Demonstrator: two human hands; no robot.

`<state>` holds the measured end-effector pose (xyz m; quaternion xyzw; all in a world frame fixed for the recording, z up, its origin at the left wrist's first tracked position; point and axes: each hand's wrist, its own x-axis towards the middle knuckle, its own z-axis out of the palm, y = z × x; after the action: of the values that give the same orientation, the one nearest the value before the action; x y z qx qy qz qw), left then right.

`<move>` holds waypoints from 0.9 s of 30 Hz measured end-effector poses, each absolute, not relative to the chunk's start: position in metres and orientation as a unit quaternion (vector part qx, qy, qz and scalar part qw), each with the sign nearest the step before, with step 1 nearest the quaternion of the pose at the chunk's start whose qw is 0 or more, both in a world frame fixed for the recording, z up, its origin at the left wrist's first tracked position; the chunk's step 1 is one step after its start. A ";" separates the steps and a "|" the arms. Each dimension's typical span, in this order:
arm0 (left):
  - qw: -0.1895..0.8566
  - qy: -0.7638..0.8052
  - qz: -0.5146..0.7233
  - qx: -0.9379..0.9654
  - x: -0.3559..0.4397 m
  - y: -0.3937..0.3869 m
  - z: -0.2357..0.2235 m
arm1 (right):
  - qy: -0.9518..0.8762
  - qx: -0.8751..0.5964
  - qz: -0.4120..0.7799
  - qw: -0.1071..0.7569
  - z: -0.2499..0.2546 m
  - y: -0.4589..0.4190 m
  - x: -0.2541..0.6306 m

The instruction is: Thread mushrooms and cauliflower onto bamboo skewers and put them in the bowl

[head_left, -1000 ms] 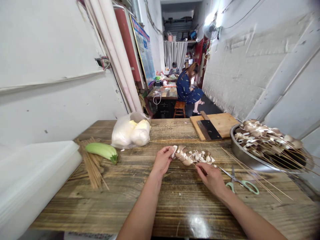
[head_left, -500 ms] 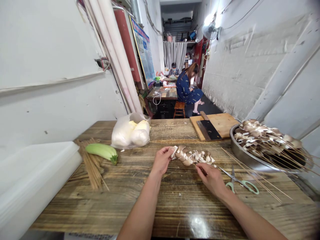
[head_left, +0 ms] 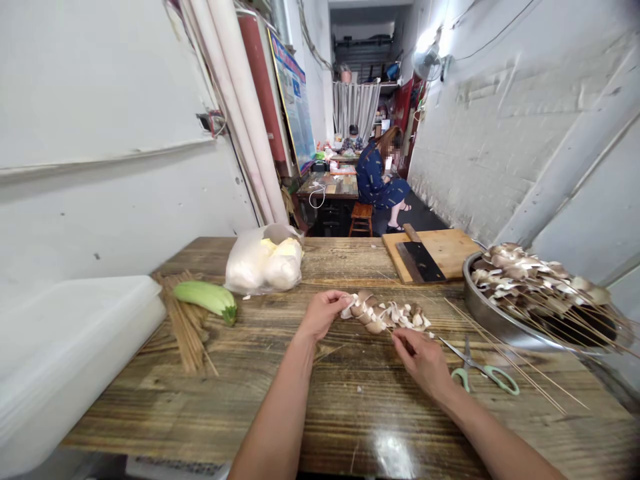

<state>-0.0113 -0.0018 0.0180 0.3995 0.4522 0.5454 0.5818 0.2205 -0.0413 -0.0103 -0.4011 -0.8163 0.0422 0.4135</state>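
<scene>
A row of mushroom pieces (head_left: 369,315) is lying on the near side of the cutting board (head_left: 445,248), a little to its left, with its long axis running left to right across the table (head_left: 225,417). The left hand (head_left: 323,315) is sitting farther left of the board, its fingers pinching the pale mushroom piece (head_left: 348,309) at the row's left end. The right hand (head_left: 420,357) is resting nearer the person than the board, its fingers pinching a thin skewer (head_left: 391,329) at the row's near edge; the clump (head_left: 407,315) on the row's right is lying just beyond them. How many pieces the skewer is carrying, I cannot tell. Right of the board, a metal basin (head_left: 487,312) is holding heaped mushrooms (head_left: 530,272) with sticks (head_left: 583,313) jutting out. Left of the board, a plastic bag (head_left: 243,257) is holding pale, rounded things (head_left: 283,265).
</scene>
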 end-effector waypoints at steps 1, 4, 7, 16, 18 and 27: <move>0.585 0.452 0.544 0.397 -0.011 -0.002 0.019 | -0.815 -0.399 0.041 0.417 -0.011 -0.041 0.220; 0.595 0.446 0.539 0.397 -0.010 -0.003 0.021 | -0.814 -0.400 0.041 0.419 -0.013 -0.042 0.220; 0.597 0.442 0.531 0.407 -0.009 -0.004 0.024 | -0.814 -0.401 0.042 0.419 -0.013 -0.042 0.220; 0.605 0.433 0.517 0.424 -0.006 -0.004 0.025 | -0.809 -0.412 0.052 0.416 -0.010 -0.045 0.219; 0.607 0.413 0.535 0.419 -0.005 -0.004 0.025 | -0.802 -0.419 0.063 0.422 -0.008 -0.044 0.218; 0.305 0.575 0.598 0.467 0.003 -0.008 0.007 | -0.750 -0.433 0.065 0.495 -0.014 -0.033 0.220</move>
<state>0.0029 -0.0081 0.0068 0.4675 0.5745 0.5984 0.3053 0.2196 -0.0327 -0.0142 -0.4327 -0.7504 0.0651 0.4954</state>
